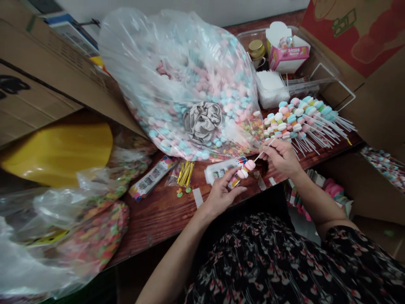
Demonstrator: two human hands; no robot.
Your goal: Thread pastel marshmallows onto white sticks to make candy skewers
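Note:
My right hand (281, 157) is closed on a thin white stick (264, 149) whose lower end carries pink and white candies (247, 168). My left hand (223, 192) pinches the candy at the stick's lower end, fingers curled round it. Both hands hover over the dark wooden table (164, 215) near its front edge. Just behind them bulges a big clear plastic bag (186, 80) full of pink, blue and white candies, tied with a grey knot (202, 120). A pile of finished candy skewers (300, 118) lies to the right of the bag.
Cardboard boxes (38, 80) stand at the left and at the far right. A clear tray (316, 71) at the back right holds a pink carton, a jar and a white stack. Bags of multicoloured sweets (95, 236) and a yellow sheet (60, 152) lie at the left. Small packets rest mid-table.

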